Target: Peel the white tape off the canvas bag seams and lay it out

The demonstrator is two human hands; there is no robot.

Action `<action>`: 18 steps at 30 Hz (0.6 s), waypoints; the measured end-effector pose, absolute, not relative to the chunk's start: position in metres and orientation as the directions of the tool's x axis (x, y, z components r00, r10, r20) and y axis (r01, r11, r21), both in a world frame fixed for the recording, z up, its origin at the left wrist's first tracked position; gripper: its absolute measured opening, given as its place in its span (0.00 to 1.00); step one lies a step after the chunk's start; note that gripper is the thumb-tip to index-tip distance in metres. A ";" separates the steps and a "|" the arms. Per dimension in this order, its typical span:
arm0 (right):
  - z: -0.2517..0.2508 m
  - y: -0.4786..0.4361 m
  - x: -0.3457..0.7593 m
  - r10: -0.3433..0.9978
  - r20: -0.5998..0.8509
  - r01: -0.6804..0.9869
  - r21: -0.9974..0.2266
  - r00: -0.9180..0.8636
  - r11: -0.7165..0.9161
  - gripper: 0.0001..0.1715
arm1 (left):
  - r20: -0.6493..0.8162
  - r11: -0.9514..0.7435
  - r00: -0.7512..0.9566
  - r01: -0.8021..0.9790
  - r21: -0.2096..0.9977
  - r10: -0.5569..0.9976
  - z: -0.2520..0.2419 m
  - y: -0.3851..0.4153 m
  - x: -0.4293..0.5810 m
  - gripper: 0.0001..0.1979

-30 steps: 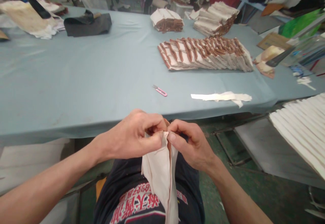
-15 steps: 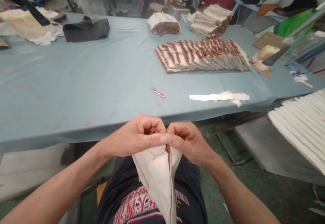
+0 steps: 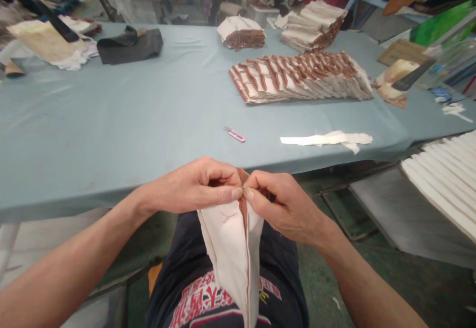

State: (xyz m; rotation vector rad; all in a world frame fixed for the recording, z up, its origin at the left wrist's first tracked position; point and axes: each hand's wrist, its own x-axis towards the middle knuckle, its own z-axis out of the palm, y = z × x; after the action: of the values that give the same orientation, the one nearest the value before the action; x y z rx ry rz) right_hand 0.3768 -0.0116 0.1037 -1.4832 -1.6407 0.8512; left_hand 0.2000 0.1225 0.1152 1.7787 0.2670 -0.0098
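Brown-edged cream cloth piece point(image 3: 225, 241), hanging before a dark printed garment point(image 3: 280, 258), its top pinched between thumb and fingers of the left hand point(image 3: 201, 186) and right hand point(image 3: 284, 201); several fingertips are hidden, and the cloth's tapering lower end is cut off. Beyond: pink-handled thread snips point(image 3: 235, 134), a ragged white strip point(image 3: 327, 139) and overlapping cream-and-brown pieces point(image 3: 301, 77) on a smooth blue-grey table covering point(image 3: 130, 119).

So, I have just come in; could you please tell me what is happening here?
A person's left hand and right hand pinch the top of a cream piece of material in front of the table. It hangs down over dark clothing. On the table, pink snips and a pale strip lie untouched, and behind them is a row of overlapping cream-and-brown pieces.
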 end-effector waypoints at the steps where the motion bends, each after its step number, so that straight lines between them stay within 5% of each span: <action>1: 0.104 -0.011 0.377 0.993 0.109 0.495 -0.861 -0.043 0.116 0.13 | -0.141 -0.215 0.975 0.177 0.960 0.172 0.116 0.122 0.200 0.16; 6: 0.102 -0.011 0.380 0.993 0.105 0.427 -0.897 -0.045 0.114 0.14 | -0.055 -0.164 0.960 0.103 0.981 0.274 0.111 0.108 0.199 0.17; 14: 0.085 -0.011 0.372 0.999 -0.043 0.150 -0.988 0.010 -0.044 0.21 | -0.189 0.426 0.828 -0.065 0.903 0.528 0.074 0.069 0.201 0.25; 18: 0.082 -0.011 0.366 0.992 -0.122 0.070 -0.990 0.038 -0.124 0.26 | -0.199 0.502 0.796 -0.149 0.852 0.572 0.062 0.060 0.205 0.27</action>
State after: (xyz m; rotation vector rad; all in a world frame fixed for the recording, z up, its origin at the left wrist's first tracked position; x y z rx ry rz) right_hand 0.3660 -0.0106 0.0821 -1.3700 -1.1759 1.2390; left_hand 0.2054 0.0599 0.0616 0.9525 0.4991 0.4576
